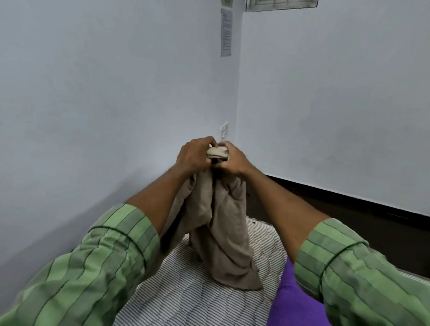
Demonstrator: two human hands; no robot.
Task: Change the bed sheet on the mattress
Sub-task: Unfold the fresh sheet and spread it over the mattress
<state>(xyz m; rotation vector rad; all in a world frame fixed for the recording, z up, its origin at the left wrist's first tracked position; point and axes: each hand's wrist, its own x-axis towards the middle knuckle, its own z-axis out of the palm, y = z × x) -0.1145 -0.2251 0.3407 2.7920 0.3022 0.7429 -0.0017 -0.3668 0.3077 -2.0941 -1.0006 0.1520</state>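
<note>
Holding the beige sheet up over the mattress rn, both hands bunched at its top edge. Left hand and right hand are touching each other, fingers curled tight round the folded bit, so both gripping the sheet. The rest is hanging down w/ the bottom end resting on the striped mattress, just beside the purple cloth that's at the mattress's near right side.

Tip imo: I'm hunting for a corner/hem here, so I'm planning to walk my fingers apart along one edge, not yank. Keep it high so it drops open by itself, and keep it off the purple cloth or they'll tangle.
</note>
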